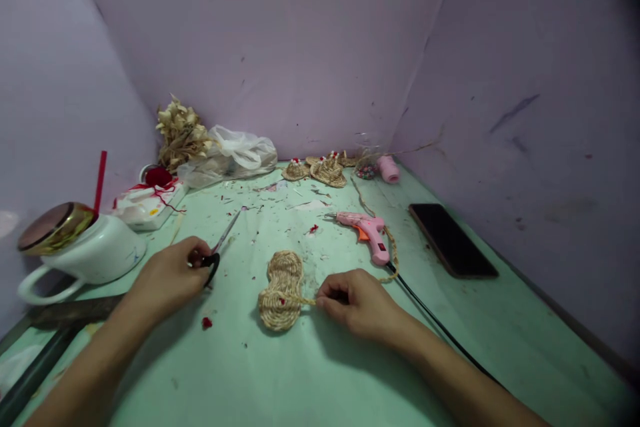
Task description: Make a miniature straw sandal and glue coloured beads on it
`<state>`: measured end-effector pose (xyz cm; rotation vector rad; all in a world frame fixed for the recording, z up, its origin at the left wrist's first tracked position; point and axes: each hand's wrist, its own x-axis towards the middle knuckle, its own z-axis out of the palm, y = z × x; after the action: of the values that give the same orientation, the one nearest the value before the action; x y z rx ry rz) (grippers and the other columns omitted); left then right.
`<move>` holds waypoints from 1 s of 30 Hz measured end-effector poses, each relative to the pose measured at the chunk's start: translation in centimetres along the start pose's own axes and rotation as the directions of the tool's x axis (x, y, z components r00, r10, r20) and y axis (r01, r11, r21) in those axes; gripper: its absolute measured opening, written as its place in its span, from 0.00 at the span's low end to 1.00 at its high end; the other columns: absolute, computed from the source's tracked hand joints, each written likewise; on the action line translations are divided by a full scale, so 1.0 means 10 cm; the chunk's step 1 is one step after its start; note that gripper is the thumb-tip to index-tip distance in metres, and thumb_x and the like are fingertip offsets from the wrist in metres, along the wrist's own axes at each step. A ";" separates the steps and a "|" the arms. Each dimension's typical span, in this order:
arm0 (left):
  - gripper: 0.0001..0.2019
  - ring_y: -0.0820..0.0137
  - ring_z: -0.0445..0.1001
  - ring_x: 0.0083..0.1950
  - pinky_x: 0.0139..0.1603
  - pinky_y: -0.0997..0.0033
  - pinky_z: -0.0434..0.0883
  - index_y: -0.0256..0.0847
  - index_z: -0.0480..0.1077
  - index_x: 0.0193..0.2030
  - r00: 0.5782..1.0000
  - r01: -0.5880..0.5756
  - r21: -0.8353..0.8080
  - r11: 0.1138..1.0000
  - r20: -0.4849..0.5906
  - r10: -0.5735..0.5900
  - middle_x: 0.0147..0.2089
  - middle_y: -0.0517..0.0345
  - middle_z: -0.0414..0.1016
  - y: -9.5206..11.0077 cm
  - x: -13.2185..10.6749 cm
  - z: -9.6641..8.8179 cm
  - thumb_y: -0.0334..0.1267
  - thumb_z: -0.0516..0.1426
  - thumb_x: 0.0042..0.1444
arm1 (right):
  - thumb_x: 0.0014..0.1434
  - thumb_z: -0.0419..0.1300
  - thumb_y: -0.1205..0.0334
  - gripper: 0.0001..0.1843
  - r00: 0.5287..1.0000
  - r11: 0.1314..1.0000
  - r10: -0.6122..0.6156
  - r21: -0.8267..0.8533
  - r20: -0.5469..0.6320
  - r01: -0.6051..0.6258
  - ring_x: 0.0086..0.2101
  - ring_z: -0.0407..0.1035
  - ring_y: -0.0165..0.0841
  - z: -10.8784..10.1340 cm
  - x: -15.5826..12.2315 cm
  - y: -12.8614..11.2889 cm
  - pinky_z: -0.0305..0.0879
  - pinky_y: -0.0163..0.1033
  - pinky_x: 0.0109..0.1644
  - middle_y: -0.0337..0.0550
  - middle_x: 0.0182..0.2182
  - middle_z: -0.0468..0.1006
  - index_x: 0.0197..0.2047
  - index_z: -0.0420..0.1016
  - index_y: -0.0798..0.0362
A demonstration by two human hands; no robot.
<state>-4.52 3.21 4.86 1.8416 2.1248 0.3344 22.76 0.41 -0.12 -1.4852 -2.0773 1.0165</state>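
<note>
A small woven straw sole [281, 289] shaped like a slipper lies flat on the green table [280, 373] in front of me. My right hand [357, 302] pinches a straw cord [306, 301] that runs from the sole's lower right edge. To the left, my left hand [170, 275] is closed on the black handles of a pair of scissors [219, 247], whose blades lie on the table pointing away to the upper right.
A pink glue gun [367, 232] with a black cable lies right of the sole, a dark phone [451, 239] beyond it. At the back are finished straw pieces [327, 169], a pink spool [389, 169], a plastic bag [235, 155] and dried husks [180, 131]. A white mug [93, 252] stands left.
</note>
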 end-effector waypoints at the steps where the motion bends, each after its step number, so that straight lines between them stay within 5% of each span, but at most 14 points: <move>1: 0.07 0.65 0.71 0.29 0.29 0.69 0.64 0.42 0.66 0.30 1.000 0.020 -0.164 0.986 0.025 -0.016 0.27 0.57 0.73 -0.02 -0.02 -0.07 0.36 0.54 0.40 | 0.50 0.56 0.63 0.09 1.000 1.000 0.001 0.006 0.002 -0.001 0.21 0.60 0.28 0.00 0.00 0.00 0.49 0.33 0.23 0.40 0.19 0.72 0.28 0.78 0.54; 5: 0.16 0.68 0.70 0.27 0.27 0.71 0.65 0.44 0.66 0.31 0.991 0.130 -0.729 0.672 0.079 -0.106 0.25 0.63 0.73 -0.10 -0.21 -0.27 0.40 0.63 0.31 | 0.50 0.56 0.63 0.09 1.000 1.000 0.011 0.011 0.005 -0.011 0.21 0.61 0.29 0.00 0.00 0.00 0.50 0.33 0.23 0.40 0.19 0.73 0.27 0.78 0.54; 8: 0.23 0.66 0.69 0.24 0.25 0.68 0.64 0.48 0.68 0.35 0.969 0.243 -0.811 0.532 0.233 -0.086 0.23 0.61 0.74 -0.12 -0.40 -0.23 0.51 0.65 0.30 | 0.49 0.56 0.63 0.09 1.000 1.000 0.011 0.015 0.008 -0.011 0.21 0.61 0.28 0.00 0.00 0.00 0.50 0.32 0.23 0.40 0.19 0.72 0.26 0.77 0.54; 9: 0.23 0.67 0.68 0.21 0.23 0.68 0.63 0.48 0.70 0.35 0.944 0.277 -0.791 0.546 0.330 0.000 0.20 0.60 0.72 -0.11 -0.46 -0.18 0.57 0.62 0.33 | 0.49 0.56 0.63 0.09 1.000 1.000 0.013 0.025 0.011 -0.013 0.21 0.61 0.28 0.00 0.00 0.01 0.50 0.32 0.23 0.39 0.18 0.72 0.26 0.77 0.54; 12: 0.29 0.71 0.61 0.17 0.22 0.69 0.60 0.44 0.73 0.33 0.778 0.223 -0.676 0.702 0.557 0.289 0.14 0.59 0.66 -0.07 -0.62 0.00 0.67 0.52 0.38 | 0.49 0.56 0.63 0.09 0.999 0.996 0.029 0.084 0.014 -0.030 0.21 0.61 0.28 0.01 0.00 0.02 0.51 0.32 0.23 0.39 0.19 0.72 0.25 0.76 0.55; 15: 0.26 0.72 0.61 0.21 0.24 0.72 0.60 0.46 0.72 0.38 0.639 0.166 -0.529 0.832 0.700 0.318 0.20 0.61 0.66 0.03 -0.71 0.11 0.63 0.54 0.40 | 0.49 0.56 0.63 0.09 0.998 0.986 0.050 0.159 0.025 -0.053 0.21 0.60 0.27 0.02 0.00 0.02 0.51 0.31 0.22 0.38 0.18 0.70 0.24 0.75 0.56; 17: 0.24 0.71 0.60 0.24 0.25 0.73 0.60 0.48 0.70 0.39 0.596 0.165 -0.453 0.876 0.754 0.277 0.21 0.63 0.64 0.13 -0.73 0.12 0.61 0.54 0.41 | 0.49 0.56 0.64 0.08 0.998 0.977 0.051 0.207 0.034 -0.057 0.20 0.58 0.26 0.01 -0.01 0.01 0.51 0.30 0.22 0.37 0.17 0.68 0.24 0.74 0.56; 24: 0.16 0.69 0.60 0.31 0.29 0.73 0.59 0.44 0.70 0.38 0.700 0.038 -0.389 0.920 0.668 0.254 0.28 0.60 0.65 0.37 -0.72 0.21 0.48 0.54 0.44 | 0.47 0.56 0.64 0.06 0.998 0.925 0.041 0.375 0.050 -0.057 0.19 0.55 0.24 0.02 -0.02 -0.04 0.51 0.30 0.22 0.34 0.16 0.63 0.22 0.70 0.57; 30: 0.13 0.69 0.65 0.33 0.31 0.73 0.63 0.40 0.71 0.37 0.713 0.027 -0.535 0.844 0.602 0.359 0.29 0.59 0.68 0.42 -0.67 0.45 0.39 0.54 0.43 | 0.46 0.55 0.67 0.05 0.998 0.895 0.027 0.444 0.053 -0.048 0.19 0.53 0.23 0.02 -0.03 -0.05 0.49 0.30 0.21 0.34 0.16 0.62 0.22 0.71 0.57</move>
<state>1.85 -2.89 2.79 1.5081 1.1999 0.1810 22.37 0.00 0.11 -1.2739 -1.6897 1.4384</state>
